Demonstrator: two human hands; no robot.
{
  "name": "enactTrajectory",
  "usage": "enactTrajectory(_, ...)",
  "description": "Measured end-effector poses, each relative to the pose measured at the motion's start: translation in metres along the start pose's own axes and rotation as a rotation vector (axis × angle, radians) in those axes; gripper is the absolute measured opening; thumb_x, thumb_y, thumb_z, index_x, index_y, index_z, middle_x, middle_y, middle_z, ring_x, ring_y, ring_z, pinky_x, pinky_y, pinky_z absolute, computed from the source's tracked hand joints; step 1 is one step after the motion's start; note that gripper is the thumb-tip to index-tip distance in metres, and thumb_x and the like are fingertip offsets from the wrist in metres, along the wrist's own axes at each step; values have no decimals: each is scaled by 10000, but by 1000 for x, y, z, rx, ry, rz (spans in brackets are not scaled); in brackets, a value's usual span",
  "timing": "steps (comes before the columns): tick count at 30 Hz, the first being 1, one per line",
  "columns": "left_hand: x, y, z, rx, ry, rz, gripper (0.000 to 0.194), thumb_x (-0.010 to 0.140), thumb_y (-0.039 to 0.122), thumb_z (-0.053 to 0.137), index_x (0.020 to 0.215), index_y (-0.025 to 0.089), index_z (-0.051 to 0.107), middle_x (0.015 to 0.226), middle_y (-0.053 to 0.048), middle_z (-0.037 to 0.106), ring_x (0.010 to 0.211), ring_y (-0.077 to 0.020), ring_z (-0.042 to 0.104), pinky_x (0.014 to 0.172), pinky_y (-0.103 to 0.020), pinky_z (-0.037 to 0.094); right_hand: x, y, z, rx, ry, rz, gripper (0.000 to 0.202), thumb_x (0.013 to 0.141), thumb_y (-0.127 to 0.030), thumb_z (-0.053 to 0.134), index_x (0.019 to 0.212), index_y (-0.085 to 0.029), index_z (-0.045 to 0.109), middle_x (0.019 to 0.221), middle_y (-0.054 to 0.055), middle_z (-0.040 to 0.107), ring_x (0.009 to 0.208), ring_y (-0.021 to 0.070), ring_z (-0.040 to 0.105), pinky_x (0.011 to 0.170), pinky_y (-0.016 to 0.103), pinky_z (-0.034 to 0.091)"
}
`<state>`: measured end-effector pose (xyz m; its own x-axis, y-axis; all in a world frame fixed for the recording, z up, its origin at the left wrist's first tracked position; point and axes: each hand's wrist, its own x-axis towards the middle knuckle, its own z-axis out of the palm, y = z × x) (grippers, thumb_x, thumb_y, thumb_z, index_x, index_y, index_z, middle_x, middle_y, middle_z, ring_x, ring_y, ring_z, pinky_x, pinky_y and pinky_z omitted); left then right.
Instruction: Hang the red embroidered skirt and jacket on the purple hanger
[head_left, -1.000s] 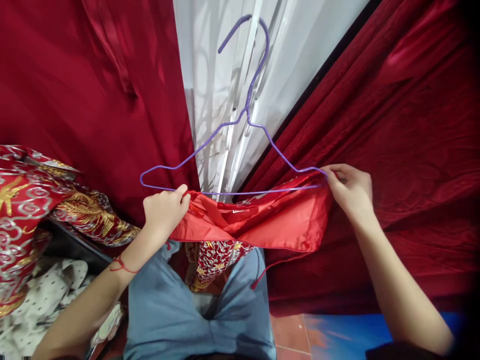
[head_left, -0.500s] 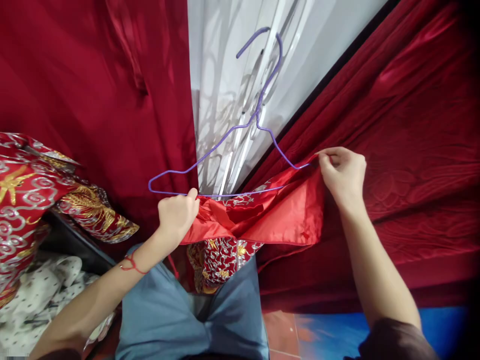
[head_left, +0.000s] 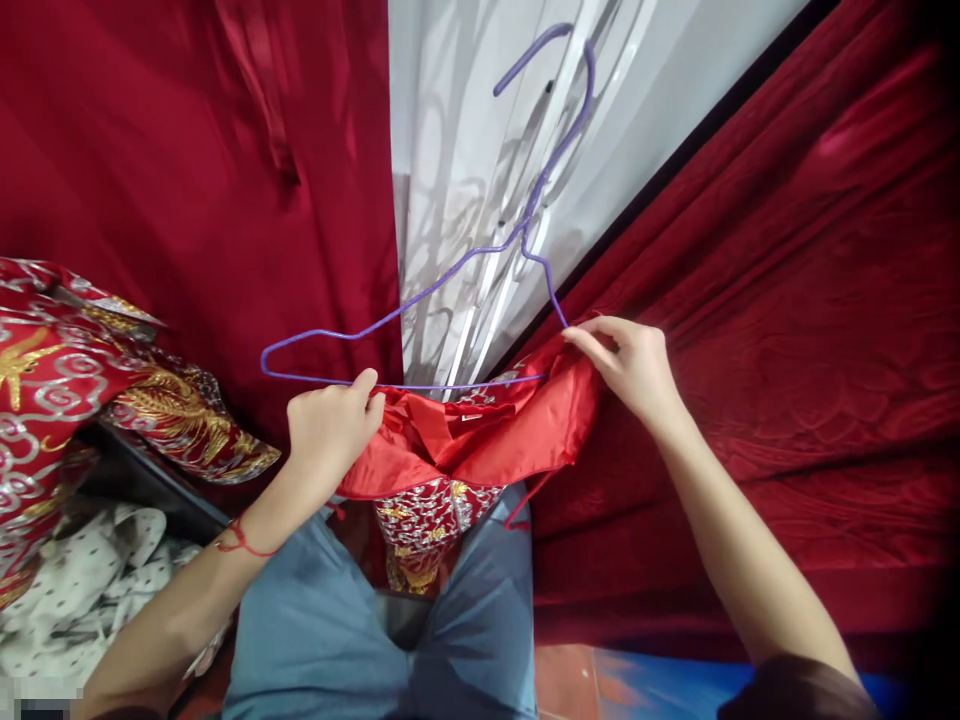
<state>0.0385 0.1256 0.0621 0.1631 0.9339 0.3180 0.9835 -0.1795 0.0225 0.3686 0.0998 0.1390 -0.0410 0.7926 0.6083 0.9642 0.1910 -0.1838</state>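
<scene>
A purple wire clothes hanger (head_left: 442,285) hangs upright in front of me, its hook at the top. Draped at its lower bar is a red satin garment (head_left: 517,440), whose silver-and-gold patterned side (head_left: 420,520) shows below. My left hand (head_left: 330,425) is closed on the garment's left part, with the thumb up against the hanger's lower bar. At the hanger's right shoulder, my right hand (head_left: 626,365) pinches the garment's upper edge between thumb and fingers, touching the wire. The hanger's right end is hidden under the red cloth. A thin red tie dangles from the garment.
Dark red drapes (head_left: 787,400) hang on the right, and a red curtain (head_left: 187,150) on the left. Between them stands a white metal frame (head_left: 517,190). An embroidered red-gold garment (head_left: 60,370) and a white dotted cloth (head_left: 82,590) lie at the left.
My right hand has moved left and slightly down, bringing the red garment over the hanger's right end. My left hand has shifted a little left, still gripping the cloth.
</scene>
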Motion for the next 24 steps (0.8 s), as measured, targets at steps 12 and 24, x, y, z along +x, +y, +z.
enactTrajectory(12,-30,-48,55,-558,438,-153,359,930,416,457,1129,169,625,927,-73,732,863,-180,709,882,-289,524,-13,-9,20,-310,-28,-126,401,1014,-404,383,683,-204,491,678,32,525,584,145,479,577,264,324)
enactTrajectory(24,30,-75,-13,-46,13,-338,543,993,488,296,1093,153,712,1024,-186,733,960,-320,688,785,-361,485,-27,-28,17,-499,4,-6,355,1015,-377,425,742,-174,523,736,73,623,545,115,415,515,245,214)
